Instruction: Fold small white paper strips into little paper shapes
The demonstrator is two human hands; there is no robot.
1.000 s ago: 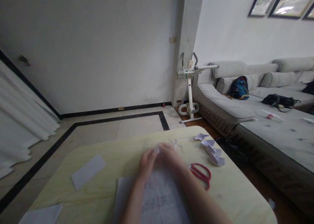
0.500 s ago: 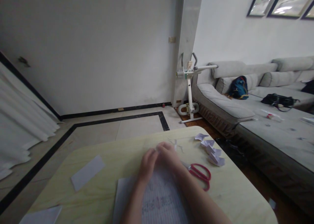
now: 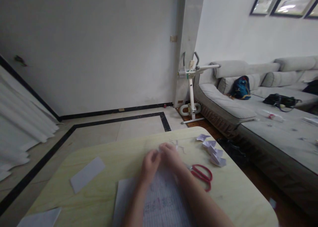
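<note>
My left hand (image 3: 150, 163) and my right hand (image 3: 170, 156) meet above the far end of a lined notebook page (image 3: 161, 205) with writing on it. Their fingers are closed together around a small piece of white paper (image 3: 159, 150), mostly hidden by the hands. Just right of my right forearm lie red-handled scissors (image 3: 202, 174), their blades partly covered. Thin paper strips (image 3: 181, 147) rest beyond my right hand. At the table's right edge stand several folded paper pieces (image 3: 215, 151) in a row.
The pale wooden table (image 3: 99, 200) has rounded corners. A white paper rectangle (image 3: 87, 174) lies on its left, with more paper (image 3: 41, 217) at the near left corner. Beyond stand an exercise machine (image 3: 190, 87) and a grey sofa (image 3: 228, 104) with a backpack (image 3: 241, 87) on it.
Both hands stay together in nearly the same place, with only slight finger movement. The whole view has shifted a little. Papers and scissors lie as before.
</note>
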